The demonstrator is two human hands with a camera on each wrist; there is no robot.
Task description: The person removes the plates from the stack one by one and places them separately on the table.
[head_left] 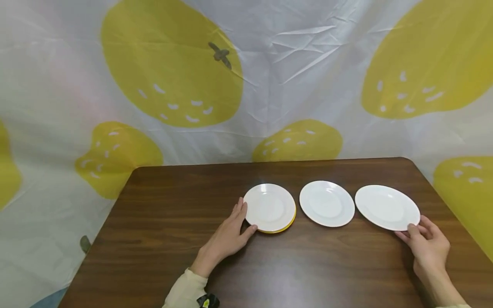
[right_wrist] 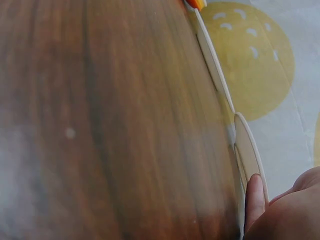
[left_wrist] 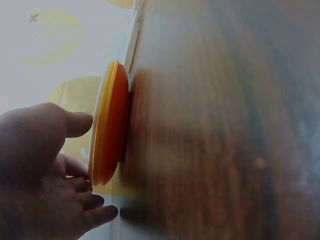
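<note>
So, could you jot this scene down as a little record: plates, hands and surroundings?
Plate stack: white on top, yellow-orange beneath
Middle white plate: lying flat, untouched
Rightmost white plate: gripped at its near-right rim
Left hand: at the stack's left edge
Right hand: holding the rightmost plate
Table: brown wood-grain
Backdrop: lemon-print cloth

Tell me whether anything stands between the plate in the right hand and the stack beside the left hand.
Yes: the middle white plate lies on the table between the tilted plate that the right hand grips and the stack at the left hand. Nothing else visible stands between them.
</note>
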